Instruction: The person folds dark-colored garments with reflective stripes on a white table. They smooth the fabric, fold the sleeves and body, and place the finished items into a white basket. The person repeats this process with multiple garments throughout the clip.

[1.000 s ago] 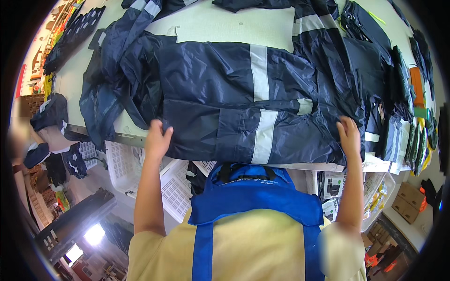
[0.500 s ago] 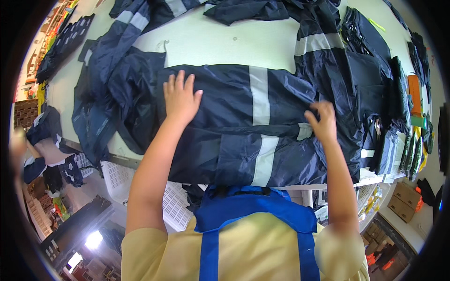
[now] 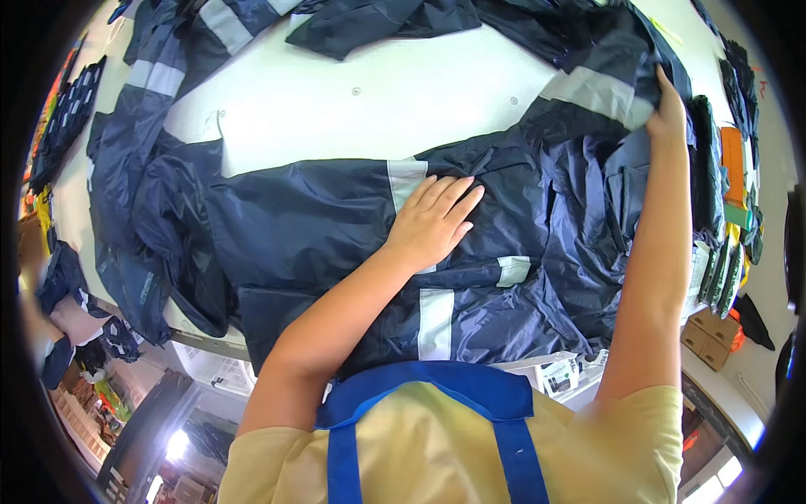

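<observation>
A shiny navy waterproof garment (image 3: 302, 210) with pale reflective bands lies spread along the near side of the white table (image 3: 294, 109). My left hand (image 3: 432, 220) rests flat on it, fingers extended, over the upright reflective band (image 3: 408, 178). At the right, my right arm reaches far forward. My right hand (image 3: 668, 113) is closed on a bunched, banded part of the garment, beside its wide reflective band (image 3: 598, 91). Fabric hides most of those fingers. Creases run through the cloth between my two hands.
More navy garments (image 3: 151, 202) with bands are heaped left and along the far side. Folded dark packs (image 3: 708, 160) and an orange box (image 3: 733, 164) line the right edge. Cartons (image 3: 712, 336) stand lower right. White crates (image 3: 210, 365) sit below the table. Another person's arm shows far left.
My left hand has moved right across the garment to its reflective band. My right hand has reached forward and right, taken hold of the banded part and pulled it rightward. My view has shifted.
</observation>
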Demonstrator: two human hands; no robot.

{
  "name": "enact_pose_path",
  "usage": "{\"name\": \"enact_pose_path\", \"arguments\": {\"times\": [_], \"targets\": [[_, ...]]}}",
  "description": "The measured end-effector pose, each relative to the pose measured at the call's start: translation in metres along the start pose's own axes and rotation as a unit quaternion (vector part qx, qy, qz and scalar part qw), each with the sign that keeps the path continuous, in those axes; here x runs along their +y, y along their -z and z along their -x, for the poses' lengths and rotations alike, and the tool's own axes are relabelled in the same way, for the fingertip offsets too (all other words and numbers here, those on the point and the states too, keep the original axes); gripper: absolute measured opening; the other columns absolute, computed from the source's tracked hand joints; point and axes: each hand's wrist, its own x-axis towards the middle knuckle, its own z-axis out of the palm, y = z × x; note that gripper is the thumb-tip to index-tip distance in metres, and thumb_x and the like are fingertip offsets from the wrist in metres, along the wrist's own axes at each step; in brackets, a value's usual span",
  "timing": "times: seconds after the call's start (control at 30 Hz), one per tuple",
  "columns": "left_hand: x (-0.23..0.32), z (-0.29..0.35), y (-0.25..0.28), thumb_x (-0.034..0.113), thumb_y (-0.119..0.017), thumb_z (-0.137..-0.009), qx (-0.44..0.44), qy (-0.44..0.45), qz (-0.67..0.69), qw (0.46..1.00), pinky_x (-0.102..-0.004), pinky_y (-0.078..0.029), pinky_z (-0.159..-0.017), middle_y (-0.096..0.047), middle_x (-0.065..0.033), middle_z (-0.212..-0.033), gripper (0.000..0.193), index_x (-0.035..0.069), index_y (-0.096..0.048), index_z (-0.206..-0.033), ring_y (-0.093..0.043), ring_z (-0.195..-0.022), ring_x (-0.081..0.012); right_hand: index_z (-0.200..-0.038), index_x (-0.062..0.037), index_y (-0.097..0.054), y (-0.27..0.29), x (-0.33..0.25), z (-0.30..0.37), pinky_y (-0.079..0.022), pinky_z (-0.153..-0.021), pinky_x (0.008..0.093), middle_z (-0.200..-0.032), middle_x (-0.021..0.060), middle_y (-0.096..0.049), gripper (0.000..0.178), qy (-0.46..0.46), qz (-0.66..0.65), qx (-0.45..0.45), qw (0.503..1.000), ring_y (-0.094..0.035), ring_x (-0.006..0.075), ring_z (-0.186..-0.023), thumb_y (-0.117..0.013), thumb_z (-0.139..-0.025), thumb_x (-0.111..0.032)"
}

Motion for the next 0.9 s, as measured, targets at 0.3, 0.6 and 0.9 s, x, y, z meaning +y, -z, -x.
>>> {"name": "enact_pose_path", "arguments": {"times": [0.3,0.6,0.9], "targets": [[0.013,-0.079,-0.036,0.034,-0.068,-0.079,-0.014,-0.018,0.055,0.998,-0.0432,-0.036,-0.104,-0.033,-0.0173,-0.146,0.069,0.014,-0.041,-0.139,-0.042,-0.126,-0.0341,-0.13,-0.0062,-0.05,-0.051,-0.004,0.144,-0.04,-0.103,0.0448,-0.129,0.015,-0.054,0.043,0.181,0.108,-0.085,0.974,-0.052,0.0302,-0.12,-0.05,-0.095,-0.032],[0.003,-0.039,-0.039,0.032,-0.06,-0.088,-0.02,-0.082,0.104,0.991,-0.0382,-0.034,-0.105,-0.042,-0.015,-0.141,0.057,0.007,-0.041,-0.137,-0.041,-0.128,-0.0279,-0.136,-0.0264,-0.046,-0.063,0.102,0.271,-0.025,-0.103,0.0659,-0.137,0.0104,-0.047,0.071,0.341,0.702,-0.365,0.508,-0.038,0.0378,-0.13,-0.075,-0.072,-0.027],[-0.007,0.077,0.14,0.01,-0.07,-0.079,-0.014,0.187,0.163,0.969,-0.0298,-0.05,-0.063,-0.067,-0.0107,-0.079,0.01,0.003,-0.069,-0.086,-0.064,-0.067,-0.0224,-0.095,-0.0095,-0.054,0.152,0.121,0.21,-0.045,-0.075,0.0443,-0.084,0.0122,-0.054,0.035,0.309,0.786,-0.064,0.532,-0.056,0.0347,-0.084,-0.054,-0.065,0.009]]}}
